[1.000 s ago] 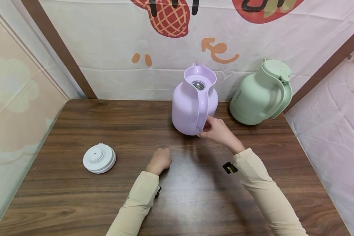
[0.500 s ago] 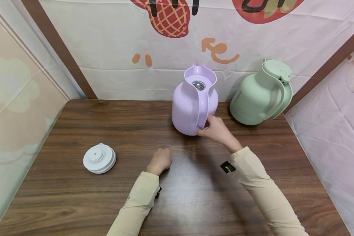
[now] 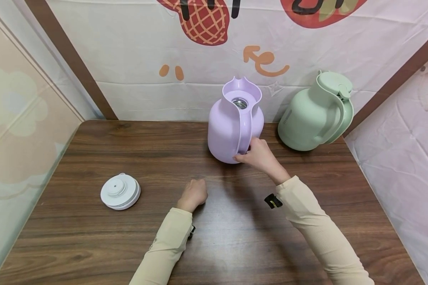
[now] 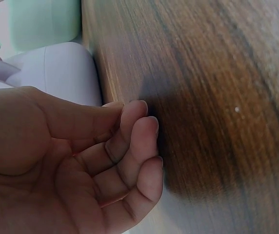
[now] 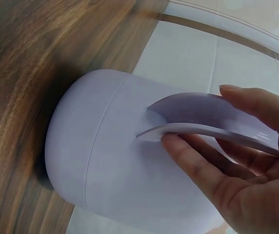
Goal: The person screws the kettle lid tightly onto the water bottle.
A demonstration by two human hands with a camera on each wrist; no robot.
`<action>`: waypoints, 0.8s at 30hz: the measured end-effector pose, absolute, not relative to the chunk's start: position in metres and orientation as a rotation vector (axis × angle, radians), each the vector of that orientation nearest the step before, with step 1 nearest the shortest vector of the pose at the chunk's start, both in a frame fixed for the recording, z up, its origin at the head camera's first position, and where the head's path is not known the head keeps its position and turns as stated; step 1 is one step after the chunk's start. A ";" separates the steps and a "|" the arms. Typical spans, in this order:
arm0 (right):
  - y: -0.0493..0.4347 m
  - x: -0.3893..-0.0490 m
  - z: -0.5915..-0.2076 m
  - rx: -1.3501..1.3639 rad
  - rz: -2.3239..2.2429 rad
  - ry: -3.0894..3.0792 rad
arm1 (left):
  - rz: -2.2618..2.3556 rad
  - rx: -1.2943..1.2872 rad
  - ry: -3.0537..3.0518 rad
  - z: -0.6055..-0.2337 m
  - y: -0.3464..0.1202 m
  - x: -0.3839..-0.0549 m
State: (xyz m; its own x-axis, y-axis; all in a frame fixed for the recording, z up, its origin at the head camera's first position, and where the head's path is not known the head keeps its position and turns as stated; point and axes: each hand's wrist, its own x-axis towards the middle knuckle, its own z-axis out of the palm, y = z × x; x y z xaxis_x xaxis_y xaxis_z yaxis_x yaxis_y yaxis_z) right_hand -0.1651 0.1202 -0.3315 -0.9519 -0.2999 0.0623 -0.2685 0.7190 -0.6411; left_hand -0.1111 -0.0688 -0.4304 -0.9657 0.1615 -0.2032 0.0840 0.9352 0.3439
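Note:
A lilac thermos jug [image 3: 222, 130] stands upright near the table's back edge, its round metallic mouth uncovered and its grooved handle facing me. My right hand [image 3: 258, 156] holds the lower part of that handle. In the right wrist view, the thumb lies at one edge of the handle [image 5: 198, 129] and the fingers at the other. My left hand [image 3: 193, 194] rests on the tabletop in front of the jug; in the left wrist view its fingers [image 4: 144, 139] are loosely curled, with nothing in them. Left of it lies a white round lid [image 3: 120, 191] with a stepped plug on top.
A green thermos jug [image 3: 308, 116] with its lid on stands at the back right, close to the lilac one. The dark wooden table [image 3: 75, 237] ends at a printed cloth wall [image 3: 135, 99] behind, and further cloth panels border the left and right sides.
My right hand and forearm have shifted slightly left, and the thumb has slid further across the handle's lower end. Both jugs, the lid and my left hand have stayed put.

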 end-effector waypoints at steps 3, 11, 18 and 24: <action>0.120 -0.165 -0.332 -0.455 -1.042 2.871 | 0.496 0.172 2.855 -0.431 -0.068 -0.111; 0.120 -0.167 -0.332 -0.435 -1.029 2.881 | 0.515 0.166 2.846 -0.431 -0.068 -0.111; 0.119 -0.168 -0.331 -0.458 -1.014 2.876 | 0.517 0.171 2.826 -0.429 -0.069 -0.111; 0.119 -0.169 -0.330 -0.474 -0.959 2.888 | 0.511 0.159 2.801 -0.428 -0.070 -0.113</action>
State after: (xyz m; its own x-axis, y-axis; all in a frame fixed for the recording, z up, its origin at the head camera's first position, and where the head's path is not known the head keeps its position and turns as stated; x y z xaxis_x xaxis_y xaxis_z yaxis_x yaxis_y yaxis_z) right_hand -0.1689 0.1188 -0.3301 -0.9508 -0.3075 0.0376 -0.2689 0.7589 -0.5930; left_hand -0.1126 -0.0701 -0.4277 -0.9523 0.1582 -0.2608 0.0559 0.9310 0.3607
